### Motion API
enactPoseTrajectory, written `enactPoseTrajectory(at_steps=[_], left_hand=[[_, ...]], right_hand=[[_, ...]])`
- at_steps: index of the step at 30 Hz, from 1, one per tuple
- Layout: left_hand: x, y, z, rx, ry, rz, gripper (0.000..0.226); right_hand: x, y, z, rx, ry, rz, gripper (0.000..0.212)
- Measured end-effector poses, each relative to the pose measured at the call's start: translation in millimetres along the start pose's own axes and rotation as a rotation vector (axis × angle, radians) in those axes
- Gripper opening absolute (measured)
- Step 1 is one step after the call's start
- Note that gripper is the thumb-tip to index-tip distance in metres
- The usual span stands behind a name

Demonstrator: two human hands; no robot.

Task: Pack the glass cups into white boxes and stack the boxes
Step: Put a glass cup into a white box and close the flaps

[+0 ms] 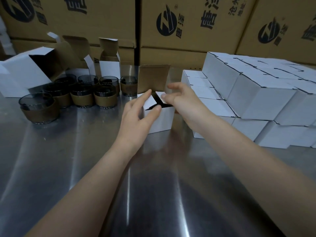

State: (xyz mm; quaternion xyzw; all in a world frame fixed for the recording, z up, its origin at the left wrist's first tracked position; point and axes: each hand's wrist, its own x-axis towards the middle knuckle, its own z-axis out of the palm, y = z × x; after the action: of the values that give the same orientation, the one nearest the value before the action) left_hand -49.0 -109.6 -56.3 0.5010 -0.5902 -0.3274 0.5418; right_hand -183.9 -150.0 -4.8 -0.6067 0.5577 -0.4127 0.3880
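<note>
The white box [160,118] stood on the counter [85,151] between the glass cups [104,98] and the stacked boxes [256,93], left hand [136,120] and right hand [181,100] — fingers straight, gripping nothing — pressing its side flaps [150,101] inward; these likely needed flattening level before the upright lid [152,79] was tucked.

Shiny steel counter [68,159]; brown corrugated cartons [188,23] with black logos and printed characters, 2 tiers visible along its far edge.

About eight glass cups [81,98], at least three open white boxes [159,118], one stack of closed white boxes [239,93].
</note>
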Motion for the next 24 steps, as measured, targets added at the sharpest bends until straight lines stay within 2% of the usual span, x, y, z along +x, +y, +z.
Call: enactPoseTrajectory(at_steps=[2,5,11,14,18,24], left_hand=[[1,0,0,-0.038,0.015,-0.01,0.035],[3,1,-1,-0.045,0.047,-0.005,0.03],[3,6,1,-0.201,0.091,-0.009,0.02],[3,8,0,-0.352,0.084,0.008,0.038],[4,9,-1,-0.369,0.039,0.036,0.064],[4,9,-1,-0.318,0.043,0.012,0.033]], right_hand=[[-2,6,2,0.036,-0.03,-0.003,0.051],[-2,13,4,0.094,-0.053,-0.034,0.058],[-3,24,5,0.167,-0.064,-0.096,0.044],[-4,27,6,0.192,-0.046,-0.095,0.035],[-6,26,8,0.207,-0.027,-0.098,0.031],[-7,24,5,0.263,-0.045,-0.065,0.026]])
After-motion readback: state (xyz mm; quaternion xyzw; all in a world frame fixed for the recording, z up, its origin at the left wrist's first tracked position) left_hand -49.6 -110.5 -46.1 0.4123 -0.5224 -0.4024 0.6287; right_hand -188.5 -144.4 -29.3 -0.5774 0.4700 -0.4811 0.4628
